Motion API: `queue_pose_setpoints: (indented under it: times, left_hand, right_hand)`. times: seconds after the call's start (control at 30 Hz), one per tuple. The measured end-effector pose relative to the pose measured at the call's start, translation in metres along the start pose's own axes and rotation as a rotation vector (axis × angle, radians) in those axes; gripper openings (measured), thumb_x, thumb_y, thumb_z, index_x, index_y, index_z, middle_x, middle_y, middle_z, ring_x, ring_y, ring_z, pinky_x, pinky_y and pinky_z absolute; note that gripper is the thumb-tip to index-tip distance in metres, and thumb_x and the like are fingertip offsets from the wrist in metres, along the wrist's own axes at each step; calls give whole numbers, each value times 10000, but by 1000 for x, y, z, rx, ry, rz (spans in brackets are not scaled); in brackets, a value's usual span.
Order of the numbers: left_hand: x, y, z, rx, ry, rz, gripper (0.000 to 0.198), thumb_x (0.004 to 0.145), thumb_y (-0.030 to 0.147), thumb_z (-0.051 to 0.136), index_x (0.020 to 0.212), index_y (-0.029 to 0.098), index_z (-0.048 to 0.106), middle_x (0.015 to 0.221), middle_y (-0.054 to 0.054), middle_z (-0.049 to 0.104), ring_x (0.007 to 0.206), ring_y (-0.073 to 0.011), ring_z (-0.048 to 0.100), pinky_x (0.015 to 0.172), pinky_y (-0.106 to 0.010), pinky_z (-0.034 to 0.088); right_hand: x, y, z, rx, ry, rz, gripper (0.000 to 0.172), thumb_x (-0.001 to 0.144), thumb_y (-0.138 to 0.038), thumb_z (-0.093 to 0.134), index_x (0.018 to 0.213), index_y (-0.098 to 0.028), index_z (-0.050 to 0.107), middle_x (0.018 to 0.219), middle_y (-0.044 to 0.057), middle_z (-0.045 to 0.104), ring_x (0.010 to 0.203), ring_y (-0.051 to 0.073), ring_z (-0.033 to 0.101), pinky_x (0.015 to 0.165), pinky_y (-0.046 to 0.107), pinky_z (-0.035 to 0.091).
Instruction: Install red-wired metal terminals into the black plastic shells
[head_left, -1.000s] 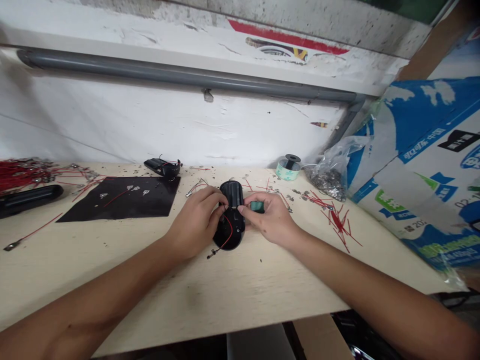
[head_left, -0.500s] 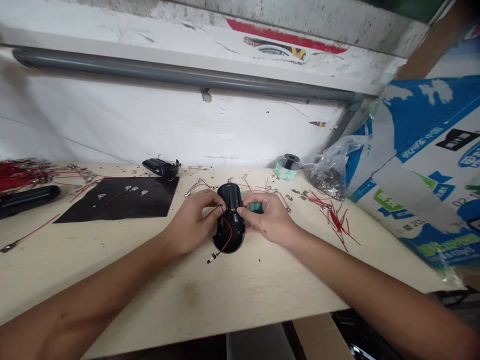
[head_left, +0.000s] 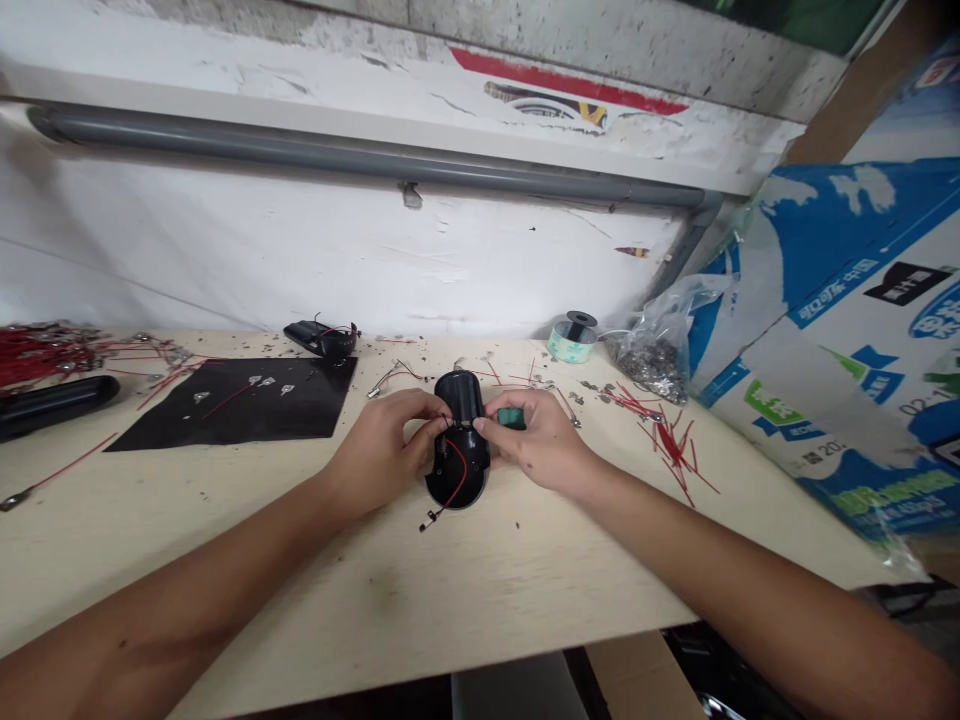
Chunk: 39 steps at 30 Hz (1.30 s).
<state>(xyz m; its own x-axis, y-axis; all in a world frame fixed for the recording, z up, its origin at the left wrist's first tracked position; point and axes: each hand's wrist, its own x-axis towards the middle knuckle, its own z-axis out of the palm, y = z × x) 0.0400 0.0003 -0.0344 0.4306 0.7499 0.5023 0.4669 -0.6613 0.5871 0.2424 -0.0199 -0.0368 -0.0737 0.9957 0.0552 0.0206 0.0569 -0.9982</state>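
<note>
A black plastic housing (head_left: 459,490) with a rounded, hollow lower end lies on the table between my hands. Out of its hollow loops a red wire (head_left: 465,458), ending in a small metal contact (head_left: 429,521) that hangs over the lower left rim. My left hand (head_left: 386,445) is closed in a pinch on a thin dark wire (head_left: 448,416) at the housing's left side. My right hand (head_left: 536,435) is closed around a small green object (head_left: 511,418), its thumb and fingertip pressed to the housing's right edge. What kind of thing the green object is I cannot tell.
A black sheet (head_left: 300,410) with metal contacts lies at left, near red wires (head_left: 45,350) and another black shell (head_left: 60,402). A similar housing (head_left: 322,337) stands behind. At right are a tape roll (head_left: 570,342), a bag of metal parts (head_left: 652,365), red wires (head_left: 673,445) and a carton (head_left: 825,330).
Both hands stay at the housing with nearly the same grip. The red wire's metal contact has shifted slightly right and down. The whole view has tilted a little.
</note>
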Motion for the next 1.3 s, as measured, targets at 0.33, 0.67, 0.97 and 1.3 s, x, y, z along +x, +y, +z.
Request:
queue_pose_setpoints:
  times: [0.33,0.67,0.97,1.3]
  left_hand:
    - [-2,1,-2,108,-24,133,160,913,163,553,906,189,711,884,-49,718,803,-182,654,736,-328,511]
    - [0,2,-5,129,-108,160,215,928,153,508,917,194,719,896,-61,696,820,-197,637,730,-360,515]
    - [3,5,1,-719,-28,-510,439,836,271,696,1249,218,557,1307,-142,564,969,-219,679,655,-309,599]
    - [4,9,2,-1114,-150,-736,179,910,208,610,1083,169,636,956,-85,700,773,-158,679,726,-305,603]
  right_hand:
    - [0,1,1,3,21,11,325,651,-403,828,743,-169,621,719,-2,567,591,147,579,478,336,624]
    - [-2,-5,3,-16,25,-20,326,646,-415,834,723,-166,639,710,1,567,590,147,578,448,299,602]
    - [6,3,0,244,3,13,343,638,-389,868,781,-168,648,708,-11,620,541,111,571,496,261,557]
    - [12,4,-4,267,9,-54,85,692,-229,620,716,-160,665,758,-1,607,470,79,475,489,264,474]
